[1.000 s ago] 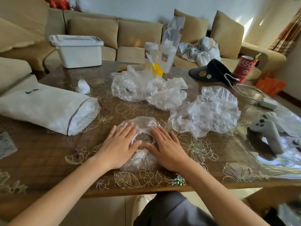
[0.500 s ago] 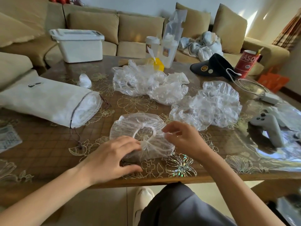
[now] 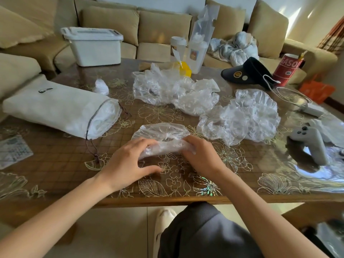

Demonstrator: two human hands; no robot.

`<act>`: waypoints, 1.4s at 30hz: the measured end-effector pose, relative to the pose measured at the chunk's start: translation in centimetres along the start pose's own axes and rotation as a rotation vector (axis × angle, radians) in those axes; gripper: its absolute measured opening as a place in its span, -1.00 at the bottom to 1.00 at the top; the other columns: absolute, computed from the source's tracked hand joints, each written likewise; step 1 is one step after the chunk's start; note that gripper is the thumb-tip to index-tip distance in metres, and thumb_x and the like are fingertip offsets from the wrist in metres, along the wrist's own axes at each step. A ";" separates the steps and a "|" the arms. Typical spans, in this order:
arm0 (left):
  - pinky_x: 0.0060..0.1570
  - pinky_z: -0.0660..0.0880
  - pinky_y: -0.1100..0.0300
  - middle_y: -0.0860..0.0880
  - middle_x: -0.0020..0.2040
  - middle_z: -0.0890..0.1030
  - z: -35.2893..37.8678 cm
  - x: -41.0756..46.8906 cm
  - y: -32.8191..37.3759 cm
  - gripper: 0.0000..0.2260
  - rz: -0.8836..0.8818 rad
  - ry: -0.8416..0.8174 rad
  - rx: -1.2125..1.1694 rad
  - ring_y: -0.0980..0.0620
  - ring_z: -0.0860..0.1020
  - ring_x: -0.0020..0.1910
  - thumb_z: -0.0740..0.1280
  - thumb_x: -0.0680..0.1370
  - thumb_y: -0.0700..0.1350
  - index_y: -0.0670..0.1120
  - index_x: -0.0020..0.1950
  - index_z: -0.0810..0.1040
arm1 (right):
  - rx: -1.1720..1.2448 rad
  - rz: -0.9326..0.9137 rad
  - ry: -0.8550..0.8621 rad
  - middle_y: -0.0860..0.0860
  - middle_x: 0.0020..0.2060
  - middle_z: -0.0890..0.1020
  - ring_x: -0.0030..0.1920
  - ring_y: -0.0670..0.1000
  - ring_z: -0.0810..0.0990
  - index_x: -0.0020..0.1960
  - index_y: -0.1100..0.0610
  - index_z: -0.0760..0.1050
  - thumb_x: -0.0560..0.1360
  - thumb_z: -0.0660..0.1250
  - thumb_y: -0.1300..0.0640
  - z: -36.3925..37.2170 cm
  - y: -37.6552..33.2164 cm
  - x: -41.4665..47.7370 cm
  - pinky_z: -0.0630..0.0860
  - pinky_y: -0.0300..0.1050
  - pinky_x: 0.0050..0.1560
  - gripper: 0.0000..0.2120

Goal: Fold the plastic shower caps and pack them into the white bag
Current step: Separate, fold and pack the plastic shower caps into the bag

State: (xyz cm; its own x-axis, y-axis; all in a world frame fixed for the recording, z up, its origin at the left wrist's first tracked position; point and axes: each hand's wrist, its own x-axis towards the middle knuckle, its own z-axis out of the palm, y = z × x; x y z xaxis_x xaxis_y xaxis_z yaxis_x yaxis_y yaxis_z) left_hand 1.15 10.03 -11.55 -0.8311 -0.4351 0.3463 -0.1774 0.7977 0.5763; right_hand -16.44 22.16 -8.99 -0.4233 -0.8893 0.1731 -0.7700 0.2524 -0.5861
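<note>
step: left hand [image 3: 128,162] and right hand [image 3: 201,157] are folding one shower cap [image 3: 162,132] flat on the desk [image 3: 55,164]; fingers [image 3: 149,143] of both are curling round its near half | done: white bag [image 3: 55,107], lying at the left, is showing caps inside its mouth | left: far heap [image 3: 173,92] and right heap [image 3: 242,116] are waiting unfolded

Bright daylight from the right, wide-angle bend.
Sun patches hit the wall [image 3: 305,15] at upper right, and white glare pools on the glossy desk [image 3: 305,172] by the game controller [image 3: 310,143]. The shower cap [image 3: 162,131] at centre glints. The left side sits dimmer. The sofa [image 3: 111,21] and desk edge bow toward the corners; focus is slightly soft.
</note>
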 end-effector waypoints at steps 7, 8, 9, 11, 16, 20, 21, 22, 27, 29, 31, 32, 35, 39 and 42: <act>-0.12 0.55 -0.10 -0.03 -0.11 0.68 -2.1 0.5 0.0 -0.70 -0.099 0.032 -0.044 -0.14 0.63 -0.19 0.24 0.51 0.05 -0.12 0.01 0.64 | 0.152 0.110 -0.086 -0.08 -0.43 0.51 -0.44 -0.13 0.41 -0.23 0.18 0.54 0.50 0.37 0.14 -1.6 0.6 0.1 0.38 -0.32 -0.38 -0.84; -0.10 0.55 -0.12 -0.02 -0.10 0.68 -2.8 0.4 0.2 -0.62 -0.108 -0.012 -0.059 -0.15 0.63 -0.17 0.19 0.47 0.14 -0.08 0.02 0.64 | 0.184 0.126 -0.137 -0.13 -0.52 0.47 -0.53 -0.19 0.35 -0.32 0.14 0.50 0.50 0.37 0.14 -2.3 0.5 0.1 0.31 -0.37 -0.47 -0.77; -0.09 0.55 -0.13 0.03 -0.11 0.69 -3.3 0.2 0.4 -0.59 -0.116 -0.062 -0.073 -0.15 0.64 -0.17 0.17 0.44 0.20 -0.03 0.01 0.65 | 0.198 0.133 -0.203 -0.14 -0.59 0.45 -0.59 -0.21 0.31 -0.36 0.11 0.47 0.49 0.38 0.14 -3.1 0.3 -0.1 0.26 -0.40 -0.53 -0.74; -0.08 0.55 -0.09 0.10 -0.15 0.68 -3.9 -0.4 0.6 -0.62 -0.143 -0.161 -0.086 -0.11 0.64 -0.18 0.17 0.41 0.23 0.03 -0.05 0.65 | 0.163 0.117 -0.338 -0.14 -0.61 0.44 -0.60 -0.21 0.30 -0.34 0.14 0.49 0.47 0.40 0.16 -4.2 0.0 -0.3 0.23 -0.41 -0.53 -0.77; -0.13 0.34 0.58 0.35 -0.26 0.60 -3.6 -0.7 1.6 -0.68 -0.264 -0.167 -0.144 0.47 0.52 -0.14 0.15 0.37 0.28 0.16 -0.12 0.60 | 0.186 0.195 -0.448 -0.04 -0.41 0.48 -0.46 -0.14 0.37 -0.17 0.24 0.51 0.42 0.40 -0.09 -3.7 -0.3 -0.4 0.31 -0.37 -0.39 -0.64; -0.47 0.33 0.35 0.16 -0.56 0.51 -1.4 -0.1 1.6 -0.64 -0.353 0.080 -0.082 0.20 0.48 -0.55 0.14 0.58 0.10 -0.07 -0.24 0.57 | 0.205 0.279 -0.297 -0.01 -0.45 0.40 -0.46 -0.06 0.31 -0.30 0.17 0.37 0.43 0.26 -0.25 -2.2 -0.4 0.1 0.32 -0.25 -0.32 -0.53; -0.48 0.40 0.26 0.09 -0.53 0.53 -0.9 0.2 1.5 -0.63 -0.366 0.134 -0.015 0.14 0.52 -0.52 0.13 0.60 0.06 -0.11 -0.27 0.53 | 0.144 0.288 -0.223 -0.04 -0.48 0.37 -0.49 -0.07 0.27 -0.35 0.12 0.31 0.48 0.24 -0.22 -1.6 -0.3 0.3 0.28 -0.26 -0.37 -0.55; -0.46 0.45 0.16 0.04 -0.47 0.56 -0.4 0.5 1.3 -0.62 -0.378 0.155 0.077 0.05 0.56 -0.47 0.11 0.62 0.04 -0.13 -0.26 0.51 | 0.084 0.307 -0.143 -0.05 -0.50 0.36 -0.51 -0.08 0.27 -0.38 0.10 0.28 0.52 0.21 -0.20 -0.9 -0.2 0.5 0.26 -0.26 -0.42 -0.54; -0.53 0.23 0.24 0.01 -0.33 0.52 1.2 2.0 1.6 -0.73 -0.506 0.192 0.452 0.05 0.46 -0.43 0.12 0.64 0.02 -0.15 -0.04 0.47 | -0.264 0.429 0.124 0.00 -0.37 0.48 -0.39 0.00 0.43 -0.25 0.14 0.37 0.59 0.10 -0.20 1.5 -0.6 1.0 0.24 -0.19 -0.40 -0.55; -0.45 0.28 0.23 -0.07 -0.18 0.57 1.5 1.9 2.0 -0.71 -0.548 0.198 0.568 0.00 0.51 -0.33 0.13 0.63 0.05 -0.17 0.10 0.40 | -0.384 0.408 0.148 0.02 -0.28 0.52 -0.32 0.04 0.46 -0.16 0.16 0.36 0.61 0.06 -0.14 2.1 -0.9 0.9 0.26 -0.16 -0.35 -0.61; -0.32 0.35 0.19 -0.14 -0.01 0.53 1.6 1.9 1.9 -0.66 -0.576 0.191 0.657 -0.06 0.53 -0.14 0.13 0.62 0.08 -0.17 0.18 0.38 | -0.435 0.389 0.161 0.02 -0.23 0.54 -0.30 0.05 0.48 -0.03 0.17 0.35 0.63 0.04 -0.07 2.3 -1.2 0.8 0.28 -0.14 -0.34 -0.69; -0.25 0.37 0.17 -0.16 0.04 0.50 1.7 1.9 1.6 -0.67 -0.572 0.191 0.659 -0.08 0.50 -0.06 0.15 0.61 0.07 -0.17 0.16 0.41 | -0.438 0.383 0.161 0.03 -0.20 0.55 -0.27 0.06 0.49 0.05 0.17 0.34 0.64 0.04 -0.06 2.3 -1.4 0.8 0.29 -0.13 -0.33 -0.70; -0.05 0.40 0.12 -0.11 0.00 0.49 1.2 2.4 1.1 -0.78 -0.509 0.213 0.440 -0.06 0.45 -0.02 0.26 0.57 0.01 -0.14 -0.02 0.54 | -0.334 0.373 0.154 0.11 0.08 0.53 0.04 0.11 0.53 0.26 0.21 0.29 0.61 0.13 -0.03 1.6 -1.2 0.9 0.41 -0.08 -0.12 -0.64; -0.16 0.40 0.19 -0.04 -0.19 0.57 -2.8 4.2 2.1 -0.85 -0.605 0.098 -0.568 0.04 0.54 -0.21 0.26 0.57 -0.07 -0.11 -0.15 0.50 | 0.057 0.284 0.177 0.10 0.23 0.47 0.21 0.05 0.46 0.31 0.17 0.32 0.54 0.29 0.01 -1.5 -0.9 0.9 0.45 0.01 0.24 -0.58; -0.14 0.52 0.17 -0.05 -0.24 0.61 -6.4 5.3 3.4 -0.84 -0.556 -0.022 -1.040 0.05 0.59 -0.24 0.28 0.44 -0.08 -0.16 -0.12 0.56 | 0.595 0.185 0.248 0.01 0.13 0.54 0.14 -0.03 0.53 0.27 0.09 0.37 0.42 0.38 -0.08 -4.5 -2.7 0.1 0.51 -0.21 0.05 -0.50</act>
State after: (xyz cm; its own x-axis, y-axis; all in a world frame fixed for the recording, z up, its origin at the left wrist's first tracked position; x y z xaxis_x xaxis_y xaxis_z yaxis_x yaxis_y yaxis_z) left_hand -0.52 7.77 -3.03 -0.7857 -0.6002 -0.1500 -0.0118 -0.2279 0.9736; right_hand -16.58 23.11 -3.83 -0.6748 -0.7196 0.1634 -0.3102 0.0757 -0.9477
